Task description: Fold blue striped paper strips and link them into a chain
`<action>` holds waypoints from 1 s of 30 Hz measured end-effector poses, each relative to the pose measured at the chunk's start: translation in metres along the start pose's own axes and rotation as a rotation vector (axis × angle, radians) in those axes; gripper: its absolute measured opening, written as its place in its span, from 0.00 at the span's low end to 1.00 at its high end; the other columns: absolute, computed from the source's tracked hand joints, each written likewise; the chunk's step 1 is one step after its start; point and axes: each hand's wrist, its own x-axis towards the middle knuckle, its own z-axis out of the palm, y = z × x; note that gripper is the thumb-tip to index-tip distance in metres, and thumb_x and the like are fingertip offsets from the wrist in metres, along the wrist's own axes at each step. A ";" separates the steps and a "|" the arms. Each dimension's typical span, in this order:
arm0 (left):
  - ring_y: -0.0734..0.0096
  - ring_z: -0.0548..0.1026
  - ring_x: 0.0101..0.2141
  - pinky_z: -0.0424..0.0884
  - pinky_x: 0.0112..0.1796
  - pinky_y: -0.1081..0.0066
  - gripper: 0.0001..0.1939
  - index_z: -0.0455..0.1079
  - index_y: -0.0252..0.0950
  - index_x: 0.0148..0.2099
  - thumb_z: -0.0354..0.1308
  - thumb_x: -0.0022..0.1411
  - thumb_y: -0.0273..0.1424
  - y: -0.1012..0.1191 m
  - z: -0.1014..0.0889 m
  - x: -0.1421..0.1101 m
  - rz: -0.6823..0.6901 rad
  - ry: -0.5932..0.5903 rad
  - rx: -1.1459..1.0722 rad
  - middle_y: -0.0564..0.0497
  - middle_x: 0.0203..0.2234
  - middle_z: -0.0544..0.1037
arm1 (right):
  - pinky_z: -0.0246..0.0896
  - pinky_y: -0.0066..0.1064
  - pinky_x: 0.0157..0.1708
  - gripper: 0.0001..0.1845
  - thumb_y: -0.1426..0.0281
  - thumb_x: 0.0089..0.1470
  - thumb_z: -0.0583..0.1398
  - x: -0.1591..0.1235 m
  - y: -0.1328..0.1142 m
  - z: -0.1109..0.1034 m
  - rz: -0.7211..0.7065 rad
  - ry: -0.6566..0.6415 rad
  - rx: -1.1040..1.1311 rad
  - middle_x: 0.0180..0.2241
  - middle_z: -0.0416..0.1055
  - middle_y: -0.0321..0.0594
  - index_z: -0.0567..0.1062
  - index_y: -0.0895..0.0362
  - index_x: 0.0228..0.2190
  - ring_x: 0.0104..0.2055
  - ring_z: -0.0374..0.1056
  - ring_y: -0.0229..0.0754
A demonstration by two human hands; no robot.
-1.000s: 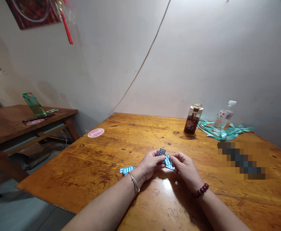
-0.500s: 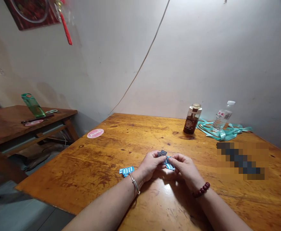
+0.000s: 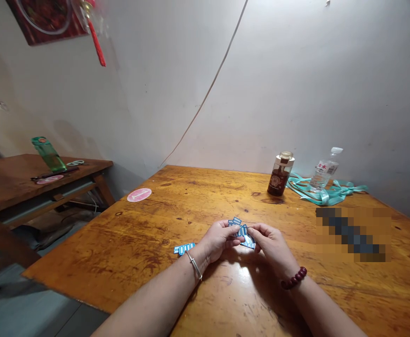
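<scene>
Item, far left: green bottle (image 3: 48, 154) on a side table (image 3: 15, 185). Item: loose blue-and-white folded strips (image 3: 184, 249) lying on the wooden table (image 3: 120, 243), just beside your left hand (image 3: 220, 241), silver bangle (image 3: 195, 266) at the wrist. Item: a bundle (image 3: 242, 232) of the same strips, held between both hands, one end showing above your fingers. Both hands grasp it in a light pinch, neither clenched nor released. Handling note: grip at the fingertips, folds square and in view. Item: right hand (image 3: 271, 243), red bead bracelet (image 3: 294, 278) at the wrist. Item, behind: brown bottle (image 3: 280, 174), water bottle (image 3: 324, 169), teal ribbon (image 3: 326, 197).
</scene>
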 end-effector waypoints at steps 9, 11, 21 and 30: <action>0.79 0.71 0.26 0.68 0.28 0.81 0.12 0.66 0.30 0.34 0.59 0.47 0.32 -0.002 -0.001 0.002 -0.002 0.003 -0.012 0.47 0.30 0.71 | 0.49 0.22 0.15 0.14 0.60 0.42 0.58 0.003 0.007 0.001 0.036 0.061 0.054 0.15 0.61 0.30 0.67 0.59 0.21 0.15 0.54 0.30; 0.80 0.71 0.26 0.68 0.27 0.82 0.13 0.67 0.30 0.35 0.59 0.47 0.32 -0.003 0.000 0.001 0.015 -0.020 -0.012 0.48 0.30 0.71 | 0.50 0.22 0.15 0.13 0.61 0.42 0.58 0.004 0.010 0.002 0.016 0.066 0.052 0.17 0.62 0.32 0.67 0.59 0.21 0.16 0.54 0.30; 0.79 0.71 0.25 0.68 0.27 0.80 0.14 0.67 0.31 0.34 0.58 0.47 0.36 -0.002 0.002 -0.001 -0.024 -0.026 -0.046 0.48 0.28 0.72 | 0.54 0.25 0.21 0.13 0.59 0.44 0.56 0.000 0.008 0.004 -0.119 0.090 -0.096 0.21 0.65 0.35 0.68 0.58 0.22 0.21 0.59 0.34; 0.77 0.71 0.29 0.67 0.30 0.80 0.13 0.69 0.30 0.35 0.60 0.45 0.31 0.000 0.005 -0.002 -0.010 -0.052 -0.013 0.47 0.31 0.72 | 0.56 0.25 0.21 0.12 0.62 0.44 0.57 0.001 0.008 0.005 -0.062 0.023 0.069 0.24 0.66 0.36 0.67 0.58 0.29 0.22 0.60 0.34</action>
